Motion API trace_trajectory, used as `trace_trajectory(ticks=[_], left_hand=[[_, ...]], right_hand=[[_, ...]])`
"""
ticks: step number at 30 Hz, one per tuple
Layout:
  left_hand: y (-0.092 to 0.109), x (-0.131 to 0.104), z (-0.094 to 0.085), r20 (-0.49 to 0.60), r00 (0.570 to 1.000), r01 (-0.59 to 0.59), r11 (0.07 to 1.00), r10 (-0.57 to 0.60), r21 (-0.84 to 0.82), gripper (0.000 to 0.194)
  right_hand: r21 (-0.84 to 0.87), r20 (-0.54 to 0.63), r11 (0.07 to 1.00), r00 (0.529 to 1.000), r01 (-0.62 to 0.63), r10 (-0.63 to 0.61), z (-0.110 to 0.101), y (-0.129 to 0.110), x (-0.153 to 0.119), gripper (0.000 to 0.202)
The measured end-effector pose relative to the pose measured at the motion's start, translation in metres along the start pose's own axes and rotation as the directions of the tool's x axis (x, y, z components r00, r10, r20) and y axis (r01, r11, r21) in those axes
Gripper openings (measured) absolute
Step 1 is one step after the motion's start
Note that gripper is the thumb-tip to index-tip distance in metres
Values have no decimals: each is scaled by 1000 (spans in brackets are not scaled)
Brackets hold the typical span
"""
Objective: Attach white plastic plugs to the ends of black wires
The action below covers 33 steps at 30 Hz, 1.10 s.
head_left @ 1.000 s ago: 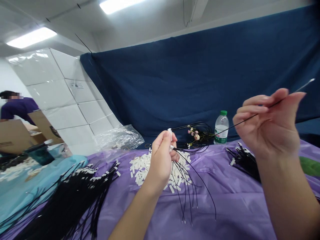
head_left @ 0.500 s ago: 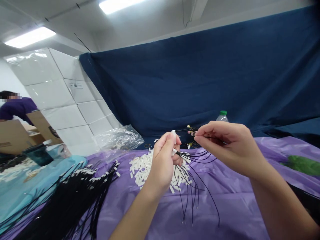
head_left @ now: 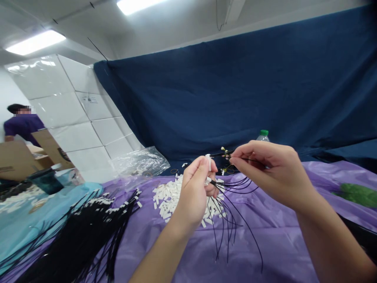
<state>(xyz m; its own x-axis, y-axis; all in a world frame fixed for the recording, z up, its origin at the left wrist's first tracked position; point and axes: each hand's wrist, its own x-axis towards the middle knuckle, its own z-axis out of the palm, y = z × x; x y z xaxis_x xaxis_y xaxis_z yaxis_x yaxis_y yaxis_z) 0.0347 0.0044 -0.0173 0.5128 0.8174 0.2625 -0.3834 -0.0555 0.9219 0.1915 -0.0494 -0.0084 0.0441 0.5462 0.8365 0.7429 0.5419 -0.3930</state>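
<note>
Held tag (head_left: 209, 162): white
Held cords (head_left: 218, 182): black
Tag pile (head_left: 167, 196): white
Left bundle (head_left: 70, 239): black, dotted with white at the far end
Desk cover (head_left: 273, 247): purple, paler sheen along the folds
Left cloth (head_left: 17, 218): light blue
Far curtain (head_left: 229, 94): plain dark blue
Bottle cap (head_left: 264, 133): green
Right leaf (head_left: 359, 195): green
Far-left boxes (head_left: 72, 112): white, one with grey print
Carton (head_left: 14, 159): brown, dark print

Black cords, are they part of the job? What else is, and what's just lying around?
Likely the job's:
- black cords in left hand
- heaped white pieces
- white-tipped black bundle

Probably just nearby:
- bottle behind the right hand
- clear plastic
</note>
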Motion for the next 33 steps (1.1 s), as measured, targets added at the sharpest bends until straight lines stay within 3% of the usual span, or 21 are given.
trace_trajectory(ticks=[9,16,21,33], left_hand=[[1,-1,1,-14,1000,19,1000,-19,-7,29],[1,-1,1,-9,1000,28,1000,-28,10,30],[1,0,-1,10,999,41,999,-41,10,30],[2,-2,-1,34,998,49,998,-50,34,30]], right_hand=[[-123,-32,976,983,177,-182,2,1,0,6],[-311,1,893,940,324,-341,4,5,-5,9],[-403,45,850,935,340,-353,5,6,-6,6],[-377,39,853,927,360,-374,11,3,-5,9]])
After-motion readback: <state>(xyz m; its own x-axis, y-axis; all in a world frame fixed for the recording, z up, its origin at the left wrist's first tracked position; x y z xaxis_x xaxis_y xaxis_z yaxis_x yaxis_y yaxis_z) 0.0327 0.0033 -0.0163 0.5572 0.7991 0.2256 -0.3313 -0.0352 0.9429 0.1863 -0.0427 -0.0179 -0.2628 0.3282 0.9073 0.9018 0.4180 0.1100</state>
